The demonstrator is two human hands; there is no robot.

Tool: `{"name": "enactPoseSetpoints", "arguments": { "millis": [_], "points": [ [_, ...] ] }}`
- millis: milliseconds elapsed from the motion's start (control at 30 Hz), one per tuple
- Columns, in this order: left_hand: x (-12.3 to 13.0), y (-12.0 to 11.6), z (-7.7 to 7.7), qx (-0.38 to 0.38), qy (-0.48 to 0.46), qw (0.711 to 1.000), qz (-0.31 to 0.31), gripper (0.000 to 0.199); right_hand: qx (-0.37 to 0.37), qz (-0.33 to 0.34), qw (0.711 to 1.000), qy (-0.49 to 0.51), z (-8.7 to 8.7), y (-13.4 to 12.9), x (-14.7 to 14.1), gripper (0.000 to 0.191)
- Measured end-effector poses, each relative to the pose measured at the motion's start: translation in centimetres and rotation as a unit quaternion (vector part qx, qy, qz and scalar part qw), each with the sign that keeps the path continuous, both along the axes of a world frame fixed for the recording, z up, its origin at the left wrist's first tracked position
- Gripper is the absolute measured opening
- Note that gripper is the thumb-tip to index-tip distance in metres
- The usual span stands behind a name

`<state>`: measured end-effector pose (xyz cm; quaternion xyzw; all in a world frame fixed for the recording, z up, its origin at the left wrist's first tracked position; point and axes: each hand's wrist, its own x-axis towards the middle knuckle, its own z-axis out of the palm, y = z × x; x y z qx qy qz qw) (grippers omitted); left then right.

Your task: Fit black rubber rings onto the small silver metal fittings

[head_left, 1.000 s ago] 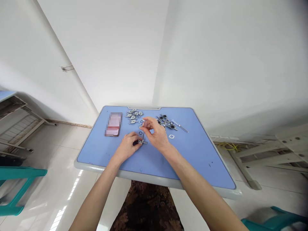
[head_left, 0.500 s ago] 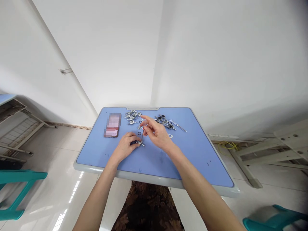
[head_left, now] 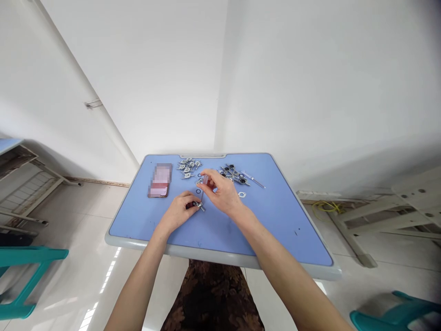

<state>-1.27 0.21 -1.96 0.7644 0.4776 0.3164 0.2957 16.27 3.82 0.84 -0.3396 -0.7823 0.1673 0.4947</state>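
My left hand [head_left: 176,212] is closed on a small metal fitting with stub pipes [head_left: 201,207], holding it down at the table's middle. In my right hand [head_left: 223,192] a screwdriver with a clear handle [head_left: 206,179] is pinched between thumb and fingers. Its shaft points down, with the tip at the fitting; whether it sits in a screw is too small to tell. Just beyond the fitting lies a black O-ring [head_left: 198,191]. More small rings and parts are partly hidden behind my right fingers.
Several similar metal fittings [head_left: 187,168] lie at the back, left of centre. Others with black round centres [head_left: 233,173] are piled to the right, beside another screwdriver [head_left: 255,179] and a flat metal plate [head_left: 242,195]. A phone [head_left: 159,181] rests on the blue table [head_left: 285,230] at left.
My right fingers, raised and spread before, now close round the screwdriver handle, which stands more upright. My left hand stays on the fitting. The view has shifted slightly.
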Motion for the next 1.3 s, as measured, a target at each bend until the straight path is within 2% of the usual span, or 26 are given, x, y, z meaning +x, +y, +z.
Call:
{"name": "enactPoseSetpoints", "arguments": {
  "millis": [167,233,500,767,900,1033,1167,1300],
  "points": [
    [0.0,-0.1,0.1,0.003,0.0,1.0,-0.005,0.013,-0.071,0.075,0.994,0.031,0.2,-0.2,0.2,0.023],
    [0.0,-0.1,0.1,0.008,0.001,1.0,-0.009,0.014,-0.087,0.086,0.992,0.037,0.3,-0.2,0.2,0.023],
    [0.0,-0.1,0.1,0.022,0.038,0.999,-0.017,0.012,-0.103,0.034,0.993,0.044,0.1,0.0,-0.1,0.02],
    [0.1,-0.2,0.0,0.046,0.094,0.994,-0.022,0.009,-0.094,0.033,0.994,0.039,0.0,0.1,-0.1,0.021],
    [0.3,-0.1,-0.1,0.055,0.109,0.992,-0.017,0.006,-0.062,0.022,0.997,0.026,-0.1,0.0,-0.3,0.024],
    [0.5,-0.2,0.0,0.053,0.104,0.993,-0.007,0.006,-0.026,0.045,0.999,-0.007,0.3,-0.2,-0.1,0.034],
    [0.5,-0.2,0.1,0.041,0.09,0.995,-0.006,0.006,-0.043,0.093,0.994,-0.024,1.0,-0.3,0.6,0.04],
    [0.4,-0.1,0.0,0.039,0.08,0.996,-0.005,0.008,-0.057,0.066,0.996,0.008,0.9,-0.1,0.6,0.031]
  ]
}}
